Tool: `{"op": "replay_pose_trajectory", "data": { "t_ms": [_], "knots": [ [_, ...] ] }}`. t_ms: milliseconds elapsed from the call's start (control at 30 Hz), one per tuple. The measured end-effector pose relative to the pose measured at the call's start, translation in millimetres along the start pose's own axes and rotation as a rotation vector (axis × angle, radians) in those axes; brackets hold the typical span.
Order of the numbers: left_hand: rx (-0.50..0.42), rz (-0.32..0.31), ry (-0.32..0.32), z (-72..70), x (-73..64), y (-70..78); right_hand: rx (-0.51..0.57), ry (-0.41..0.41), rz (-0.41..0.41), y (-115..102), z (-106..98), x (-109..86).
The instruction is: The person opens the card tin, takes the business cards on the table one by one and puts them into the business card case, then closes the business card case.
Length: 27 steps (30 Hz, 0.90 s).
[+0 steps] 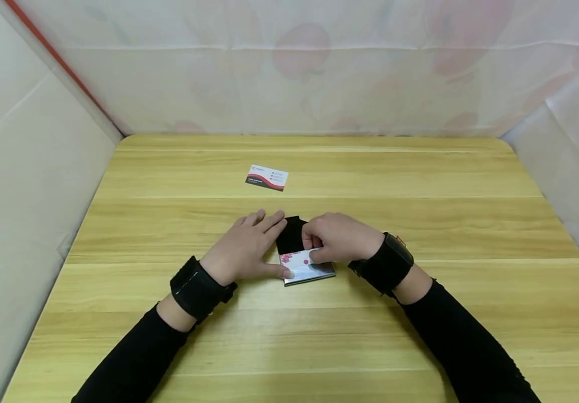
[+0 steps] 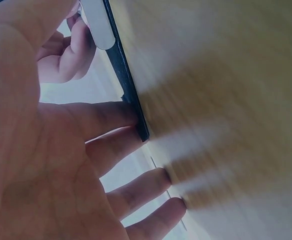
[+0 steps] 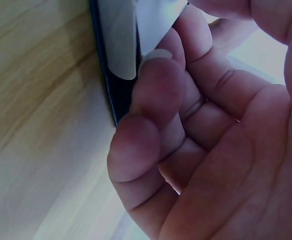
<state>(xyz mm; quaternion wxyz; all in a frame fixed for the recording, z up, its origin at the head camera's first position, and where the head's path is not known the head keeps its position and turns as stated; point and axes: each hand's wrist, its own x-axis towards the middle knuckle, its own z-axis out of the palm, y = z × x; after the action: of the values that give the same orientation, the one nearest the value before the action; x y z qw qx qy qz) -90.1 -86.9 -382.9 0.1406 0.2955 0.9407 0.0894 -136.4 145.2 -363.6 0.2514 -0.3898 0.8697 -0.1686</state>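
An opened card case with a black lining (image 1: 289, 239) lies flat on the table between both hands. A white card with pink blossoms (image 1: 289, 259) sits over its near half. My left hand (image 1: 244, 246) is spread at its left side, thumb on the near left corner and index fingertip at the black part's edge. From the right, my right hand (image 1: 343, 238) pinches the card with curled fingers and thumb. The right wrist view shows a pale sheet (image 3: 158, 25) between fingertips and thumb, beside a rounded metal-looking strip (image 3: 118, 45). The fingers hide the card's upper right part.
Beyond the case lies a business card (image 1: 267, 177) in white, red and black. The wooden table (image 1: 445, 179) meets pale cloth (image 1: 193, 73) at the back and both sides. A black band (image 1: 198, 288) circles each wrist.
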Motion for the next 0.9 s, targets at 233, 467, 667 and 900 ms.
{"op": "replay_pose_trajectory", "data": {
  "t_ms": [233, 467, 667, 900],
  "knots": [
    [-0.009, -0.004, 0.002, -0.3, 0.5, 0.5, -0.025, 0.01, -0.004, 2, 1, 0.7],
    [-0.015, -0.003, 0.002, -0.4, 0.6, -0.5, -0.007, 0.0, -0.009, 0, 0, 0.4],
    [-0.014, -0.01, 0.003, -1.3, 1.3, -0.7, -0.022, 0.049, -0.041, 3, -4, -0.3],
    [-0.02, -0.015, 0.001, -0.7, 3.5, -0.6, -0.081, 0.223, -0.014, 11, -10, 5.0]
  ]
}}
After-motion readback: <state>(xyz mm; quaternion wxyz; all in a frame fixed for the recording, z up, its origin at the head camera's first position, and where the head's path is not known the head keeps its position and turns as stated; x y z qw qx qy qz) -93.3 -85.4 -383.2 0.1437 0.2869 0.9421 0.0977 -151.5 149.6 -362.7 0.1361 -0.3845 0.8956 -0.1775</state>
